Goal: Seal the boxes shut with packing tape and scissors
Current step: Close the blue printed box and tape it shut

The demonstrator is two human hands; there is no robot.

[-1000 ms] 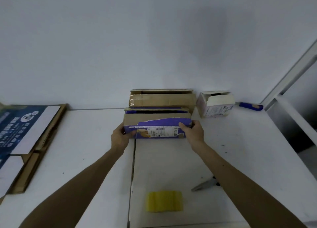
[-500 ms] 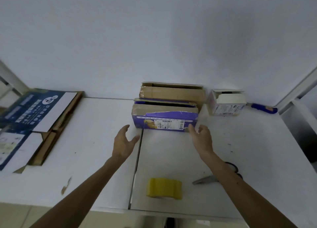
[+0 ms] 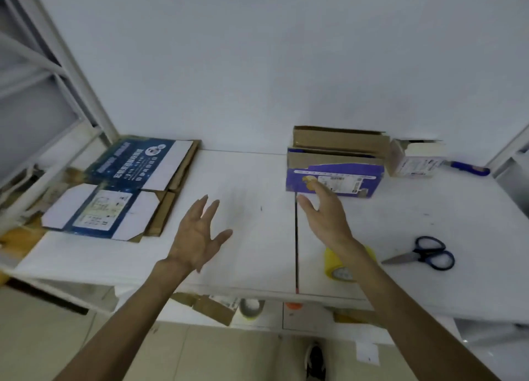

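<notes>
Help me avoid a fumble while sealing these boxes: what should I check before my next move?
1. Hands free: left hand and right hand are open and hold nothing: ok.
2. Tape roll at hand: it sits on the table, partly hidden by the right forearm: ok.
3. Scissors at hand: they lie right of the roll, blades closed: ok.
4. Purple box flaps folded flat: cannot tell.
5. Tape's loose end found: cannot tell.

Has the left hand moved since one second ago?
Yes. The left hand let go of the purple cardboard box and drew back leftward, toward the person.
</notes>
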